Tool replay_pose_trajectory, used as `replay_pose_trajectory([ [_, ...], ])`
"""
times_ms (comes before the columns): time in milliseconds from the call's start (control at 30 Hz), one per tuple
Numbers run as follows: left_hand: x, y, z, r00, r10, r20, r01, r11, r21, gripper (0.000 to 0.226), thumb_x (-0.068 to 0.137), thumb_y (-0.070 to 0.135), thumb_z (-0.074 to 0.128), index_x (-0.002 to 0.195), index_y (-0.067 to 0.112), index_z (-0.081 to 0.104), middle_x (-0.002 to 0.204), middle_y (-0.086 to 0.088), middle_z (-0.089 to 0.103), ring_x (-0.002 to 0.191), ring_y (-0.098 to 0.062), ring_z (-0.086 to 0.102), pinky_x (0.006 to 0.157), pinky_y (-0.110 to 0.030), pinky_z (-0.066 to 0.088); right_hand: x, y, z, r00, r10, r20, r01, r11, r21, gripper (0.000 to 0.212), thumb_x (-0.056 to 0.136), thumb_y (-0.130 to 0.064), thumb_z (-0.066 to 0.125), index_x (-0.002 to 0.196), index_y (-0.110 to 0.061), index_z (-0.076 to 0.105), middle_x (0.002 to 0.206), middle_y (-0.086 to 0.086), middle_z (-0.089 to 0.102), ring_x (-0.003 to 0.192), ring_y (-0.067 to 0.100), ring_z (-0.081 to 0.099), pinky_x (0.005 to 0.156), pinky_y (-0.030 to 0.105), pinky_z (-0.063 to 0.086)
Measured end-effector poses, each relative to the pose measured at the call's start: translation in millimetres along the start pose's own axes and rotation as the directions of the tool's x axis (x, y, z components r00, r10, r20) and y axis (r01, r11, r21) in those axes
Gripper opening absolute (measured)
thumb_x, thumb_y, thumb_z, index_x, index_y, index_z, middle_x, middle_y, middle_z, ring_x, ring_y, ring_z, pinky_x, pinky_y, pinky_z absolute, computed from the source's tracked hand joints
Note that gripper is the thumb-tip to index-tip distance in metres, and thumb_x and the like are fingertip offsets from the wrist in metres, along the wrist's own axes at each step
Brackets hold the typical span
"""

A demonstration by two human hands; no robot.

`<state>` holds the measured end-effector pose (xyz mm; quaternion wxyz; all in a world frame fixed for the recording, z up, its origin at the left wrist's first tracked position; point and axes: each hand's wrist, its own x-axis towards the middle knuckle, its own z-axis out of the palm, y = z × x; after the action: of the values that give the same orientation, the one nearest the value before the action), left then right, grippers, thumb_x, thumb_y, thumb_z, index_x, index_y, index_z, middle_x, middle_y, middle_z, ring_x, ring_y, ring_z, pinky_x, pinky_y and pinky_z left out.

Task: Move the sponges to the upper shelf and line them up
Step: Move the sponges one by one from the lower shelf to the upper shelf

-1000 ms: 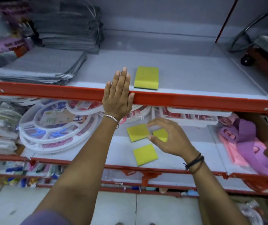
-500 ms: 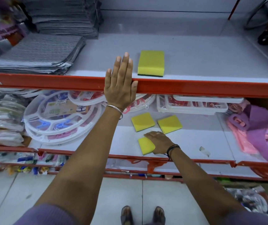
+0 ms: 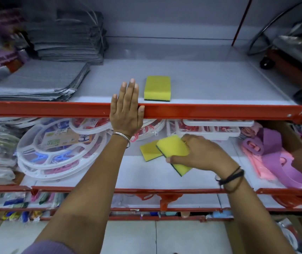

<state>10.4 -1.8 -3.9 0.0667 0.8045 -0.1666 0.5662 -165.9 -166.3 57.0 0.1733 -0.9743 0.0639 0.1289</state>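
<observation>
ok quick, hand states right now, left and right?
Left hand: open, flat on the red edge of the upper shelf, holding nothing.
Right hand: closed on two yellow sponges.

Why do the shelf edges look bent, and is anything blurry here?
Head view: the wide lens bows the red shelf rail toward the corners; the purple items at right and the grey cloth stack smear with motion blur; the upper-shelf sponge and left hand stay sharp; lighting is even, no glare.
</observation>
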Motion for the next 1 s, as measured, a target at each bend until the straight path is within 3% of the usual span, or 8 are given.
replay_pose_trajectory([
  [200, 0.1, -1.0, -3.1, 0.998, -0.016, 0.054, 0.016, 1.0, -0.006, 0.054, 0.096, 0.037, 0.017, 0.142, 0.011, 0.033, 0.144, -0.004, 0.043, 0.146, -0.011, 0.001, 0.119, -0.031, 0.001, -17.1, -13.7, -81.4, 0.957, -0.015, -0.29, 0.038, 0.997, 0.072, 0.084, 0.058, -0.082, 0.05, 0.11, -0.017, 0.055, 0.104, 0.006, 0.064, 0.092, 0.025, 0.059, 0.082, 0.042, 0.052],
  [400, -0.6, -1.0, -3.7, 0.996, -0.006, 0.086, 0.007, 1.0, -0.007, 0.055, 0.097, 0.037, 0.015, 0.142, 0.012, 0.032, 0.145, -0.004, 0.043, 0.146, -0.011, 0.001, 0.119, -0.032, 0.0, 36.9, -10.9, -119.1, 0.849, 0.099, -0.519, 0.002, 0.982, 0.19, 0.087, 0.072, -0.073, 0.054, 0.137, -0.018, 0.035, 0.128, 0.017, 0.056, 0.12, 0.034, 0.051, 0.091, 0.042, 0.043],
  [600, -2.1, -2.6, -0.2, 0.999, 0.005, 0.051, -0.005, 1.0, 0.001, 0.054, 0.096, 0.037, 0.016, 0.143, 0.014, 0.029, 0.144, -0.002, 0.043, 0.146, -0.012, 0.004, 0.119, -0.032, 0.003, 98.8, -8.3, -108.6, 0.826, 0.242, -0.509, -0.206, 0.97, 0.127, 0.09, 0.079, -0.067, 0.05, 0.143, -0.008, 0.027, 0.138, 0.021, 0.045, 0.126, 0.038, 0.047, 0.097, 0.042, 0.042],
  [767, -3.6, -2.9, 2.1, 1.0, 0.021, 0.012, -0.021, 1.0, -0.001, 0.053, 0.096, 0.037, 0.017, 0.143, 0.014, 0.028, 0.144, -0.001, 0.041, 0.146, -0.013, 0.008, 0.119, -0.032, 0.005, 119.3, -0.9, -91.6, 0.842, 0.318, -0.436, -0.307, 0.947, 0.097, 0.084, 0.083, -0.071, 0.037, 0.138, -0.008, 0.035, 0.141, 0.021, 0.036, 0.127, 0.039, 0.044, 0.098, 0.043, 0.041],
  [867, -4.5, -3.1, 3.9, 0.999, 0.032, -0.009, -0.032, 0.999, -0.005, 0.054, 0.096, 0.037, 0.017, 0.143, 0.014, 0.029, 0.144, -0.002, 0.04, 0.146, -0.013, 0.01, 0.118, -0.033, 0.007, 112.9, 0.2, -87.3, 0.798, 0.286, -0.53, -0.253, 0.958, 0.135, 0.08, 0.085, -0.069, 0.037, 0.134, -0.006, 0.04, 0.137, 0.022, 0.038, 0.124, 0.04, 0.045, 0.094, 0.045, 0.044],
  [1000, -7.6, -1.4, 5.1, 0.999, 0.04, -0.019, -0.04, 0.999, -0.01, 0.053, 0.096, 0.037, 0.017, 0.142, 0.014, 0.03, 0.144, -0.001, 0.04, 0.146, -0.013, 0.01, 0.118, -0.033, 0.008, 77.2, -2.4, -74.0, 0.62, 0.091, -0.779, 0.034, 0.989, 0.142, 0.065, 0.087, -0.061, 0.044, 0.126, -0.009, 0.05, 0.124, 0.014, 0.049, 0.105, 0.032, 0.058, 0.076, 0.039, 0.049],
])
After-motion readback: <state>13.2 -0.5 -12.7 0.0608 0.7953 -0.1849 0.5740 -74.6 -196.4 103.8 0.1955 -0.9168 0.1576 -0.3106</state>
